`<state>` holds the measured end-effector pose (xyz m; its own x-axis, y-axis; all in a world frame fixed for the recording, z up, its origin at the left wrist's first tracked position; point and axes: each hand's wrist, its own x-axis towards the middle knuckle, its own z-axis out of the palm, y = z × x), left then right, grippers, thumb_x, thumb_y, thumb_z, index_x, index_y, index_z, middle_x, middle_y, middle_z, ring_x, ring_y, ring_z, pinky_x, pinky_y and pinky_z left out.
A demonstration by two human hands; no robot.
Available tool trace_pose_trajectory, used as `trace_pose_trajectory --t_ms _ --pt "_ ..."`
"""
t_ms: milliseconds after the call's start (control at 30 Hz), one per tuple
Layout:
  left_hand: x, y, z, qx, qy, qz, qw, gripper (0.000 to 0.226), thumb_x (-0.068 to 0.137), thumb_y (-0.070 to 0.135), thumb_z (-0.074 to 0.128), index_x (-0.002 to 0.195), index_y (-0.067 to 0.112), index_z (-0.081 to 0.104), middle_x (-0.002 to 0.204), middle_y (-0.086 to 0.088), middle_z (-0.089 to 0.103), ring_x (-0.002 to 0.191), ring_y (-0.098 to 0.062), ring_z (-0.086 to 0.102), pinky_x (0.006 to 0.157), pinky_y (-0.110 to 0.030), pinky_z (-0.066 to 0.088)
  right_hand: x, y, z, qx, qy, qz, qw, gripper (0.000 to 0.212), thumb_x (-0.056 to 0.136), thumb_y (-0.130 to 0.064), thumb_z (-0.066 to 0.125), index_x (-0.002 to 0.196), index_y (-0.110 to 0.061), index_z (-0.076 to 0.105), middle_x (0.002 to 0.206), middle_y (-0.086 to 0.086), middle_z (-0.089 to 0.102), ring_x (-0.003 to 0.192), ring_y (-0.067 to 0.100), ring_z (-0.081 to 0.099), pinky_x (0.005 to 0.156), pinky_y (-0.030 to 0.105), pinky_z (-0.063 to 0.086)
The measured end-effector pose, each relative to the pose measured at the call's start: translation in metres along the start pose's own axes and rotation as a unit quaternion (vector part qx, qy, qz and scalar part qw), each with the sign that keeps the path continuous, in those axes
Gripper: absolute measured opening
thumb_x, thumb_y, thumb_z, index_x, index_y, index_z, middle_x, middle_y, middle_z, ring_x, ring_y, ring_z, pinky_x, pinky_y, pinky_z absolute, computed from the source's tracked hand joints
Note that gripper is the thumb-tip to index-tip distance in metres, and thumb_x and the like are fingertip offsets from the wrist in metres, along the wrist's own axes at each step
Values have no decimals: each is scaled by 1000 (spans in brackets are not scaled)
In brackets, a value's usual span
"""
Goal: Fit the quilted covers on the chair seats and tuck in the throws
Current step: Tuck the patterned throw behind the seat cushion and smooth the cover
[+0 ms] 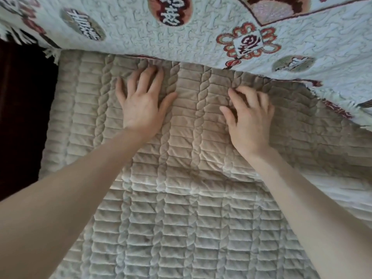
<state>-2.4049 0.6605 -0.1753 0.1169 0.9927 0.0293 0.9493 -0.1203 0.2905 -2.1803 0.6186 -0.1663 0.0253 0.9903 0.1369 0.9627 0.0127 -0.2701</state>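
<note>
Fingers [144,81] spread, our left hand [141,105] and our bent-fingered right hand [250,121] pressed the beige quilted cover [181,218] along its far edge, under the pale patterned throw [201,37].

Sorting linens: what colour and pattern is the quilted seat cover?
Plain beige quilted cover, horizontal bars between braided columns; head view.

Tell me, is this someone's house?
Probably a home, maybe a sitting room: a soft beige quilted cover is spread flat, and a patterned, fringed throw overlaps its far edge.
</note>
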Motion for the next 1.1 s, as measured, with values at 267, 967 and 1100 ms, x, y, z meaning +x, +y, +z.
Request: trace_pose_trajectory --t_ms 267,967,1100 --pt "16 3 16 -40 120 58 990 19 94 18 53 84 5 63 91 -13 61 89 -32 47 69 -42 35 17 -21 13 26 37 39 998 14 74 6 59 81 -6 59 92 15 58 85 37 54 67 46 41" --pt "16 -58 -25 81 -119 -10 989 66 93 63 7 153 37 13 161 -11 11 147 -37 -1 113 -62 -7 53 -70 14 -25 -227 -21 973 64 102 -50 22 155 -16 12 162 2 11 149 22 7 120 41 0" --pt "27 -70 -30 55 -121 22 991 66 94 57 15 151 26 28 155 -14 28 143 -43 14 112 -66 -2 60 -75 16 -32 -230 -14 973 66 101 -50 26 154 -13 17 162 4 16 149 24 11 121 44 3"
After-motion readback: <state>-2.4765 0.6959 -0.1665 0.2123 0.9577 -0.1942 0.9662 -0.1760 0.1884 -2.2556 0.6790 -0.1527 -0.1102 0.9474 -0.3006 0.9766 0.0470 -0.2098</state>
